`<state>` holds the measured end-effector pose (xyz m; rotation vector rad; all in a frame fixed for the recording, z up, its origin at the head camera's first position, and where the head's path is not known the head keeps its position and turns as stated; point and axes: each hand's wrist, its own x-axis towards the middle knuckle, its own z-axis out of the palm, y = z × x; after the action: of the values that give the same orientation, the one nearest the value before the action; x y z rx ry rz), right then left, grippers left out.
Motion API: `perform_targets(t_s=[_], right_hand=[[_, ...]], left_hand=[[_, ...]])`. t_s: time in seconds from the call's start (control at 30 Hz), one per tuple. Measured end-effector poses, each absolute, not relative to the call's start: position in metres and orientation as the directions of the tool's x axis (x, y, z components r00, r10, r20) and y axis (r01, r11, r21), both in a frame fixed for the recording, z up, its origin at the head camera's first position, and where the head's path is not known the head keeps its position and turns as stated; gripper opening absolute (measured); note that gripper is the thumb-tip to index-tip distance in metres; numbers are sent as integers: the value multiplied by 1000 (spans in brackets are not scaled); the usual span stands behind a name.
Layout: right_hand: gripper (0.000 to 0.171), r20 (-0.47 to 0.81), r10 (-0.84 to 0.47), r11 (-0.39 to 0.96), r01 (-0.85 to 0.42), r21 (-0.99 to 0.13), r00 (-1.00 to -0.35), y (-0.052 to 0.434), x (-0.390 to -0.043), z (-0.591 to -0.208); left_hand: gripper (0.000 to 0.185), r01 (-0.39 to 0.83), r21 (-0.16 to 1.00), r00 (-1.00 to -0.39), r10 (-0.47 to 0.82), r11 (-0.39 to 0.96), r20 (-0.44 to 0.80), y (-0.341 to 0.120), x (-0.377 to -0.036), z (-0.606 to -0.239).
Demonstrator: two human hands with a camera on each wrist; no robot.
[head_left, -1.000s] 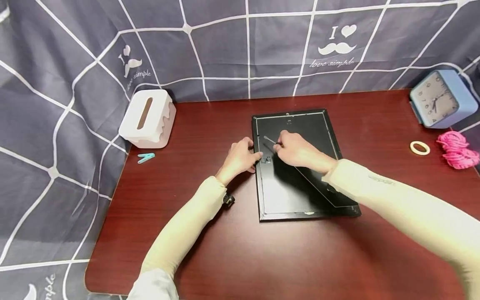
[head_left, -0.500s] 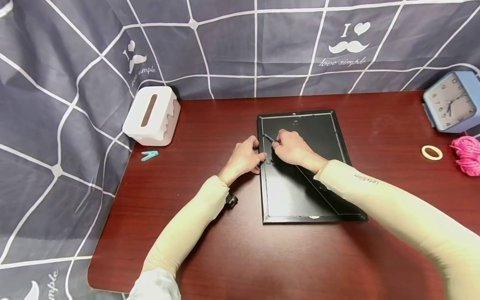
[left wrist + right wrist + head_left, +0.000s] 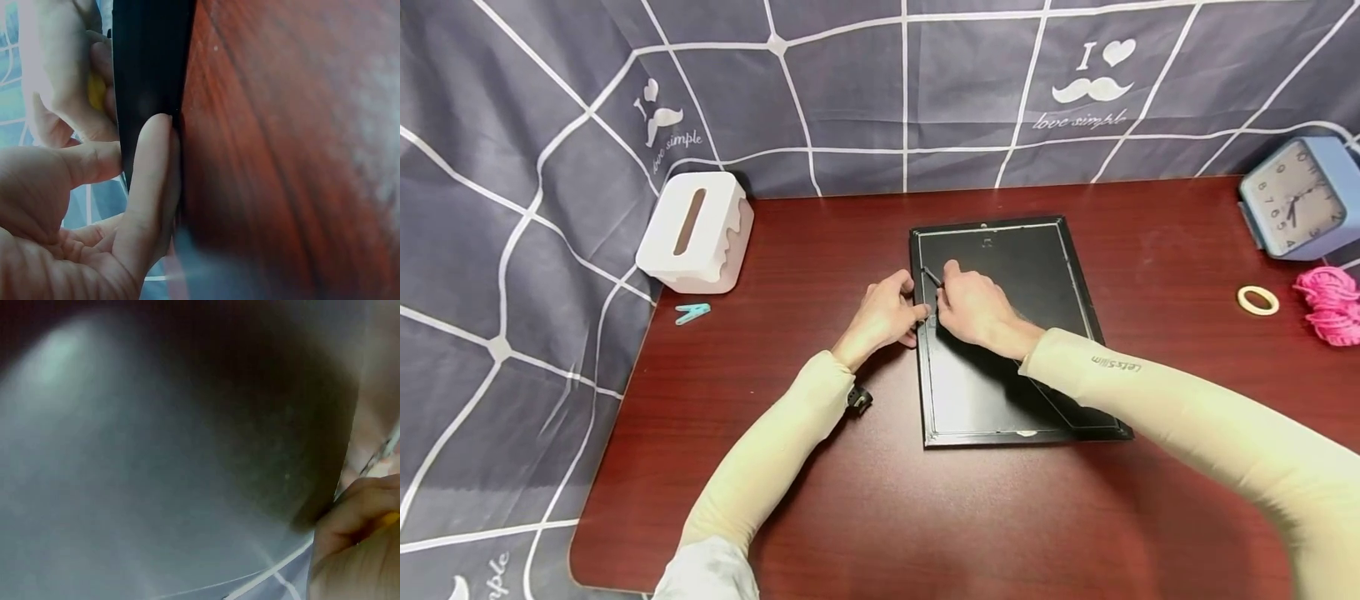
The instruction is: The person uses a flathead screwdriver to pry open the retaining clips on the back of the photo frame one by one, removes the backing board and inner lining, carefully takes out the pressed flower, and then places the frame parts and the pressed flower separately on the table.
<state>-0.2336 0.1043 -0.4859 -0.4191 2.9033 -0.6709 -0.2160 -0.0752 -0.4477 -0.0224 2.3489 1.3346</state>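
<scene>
A black picture frame [image 3: 1022, 246] lies on the table with its backing board facing up. My left hand [image 3: 883, 315] holds its left edge. The thumb is on top, while the index finger [image 3: 153, 150] lies along the frame's outer side in the left wrist view. My right hand [image 3: 977, 307] grips a screwdriver [image 3: 932, 277] above the board. Its thin shaft slants toward the left border, tip right at the rim of the backing. A bit of yellow handle [image 3: 96, 92] shows between the right fingers in the left wrist view; the rest is hidden in the hand.
A white tissue box [image 3: 696, 233] stands at the back left, a light-blue clip [image 3: 692, 312] before it. To the right are a blue alarm clock [image 3: 1300, 200], a cream ring [image 3: 1257, 300] and pink yarn [image 3: 1333, 304]. A grey patterned curtain [image 3: 850, 100] hangs behind the reddish-brown table [image 3: 820, 517].
The right hand has moved left and turned, bringing the screwdriver's tip from over the board to the frame's left border. The left hand keeps its hold on the edge.
</scene>
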Motion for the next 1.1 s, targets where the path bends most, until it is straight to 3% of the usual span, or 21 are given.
perform_targets(t_s=[0.17,1.1], right_hand=[[17,-66,-309,880,-259,-398,-949,92,-211,-451],[40,75,-444,890,-449,-79,-893,77,-198,-464]], left_hand=[[24,-214,815,-906,202,538,-372,-75,-216,-447],[22,-158,796,-899,248,584,-360,-79,-220,-449]])
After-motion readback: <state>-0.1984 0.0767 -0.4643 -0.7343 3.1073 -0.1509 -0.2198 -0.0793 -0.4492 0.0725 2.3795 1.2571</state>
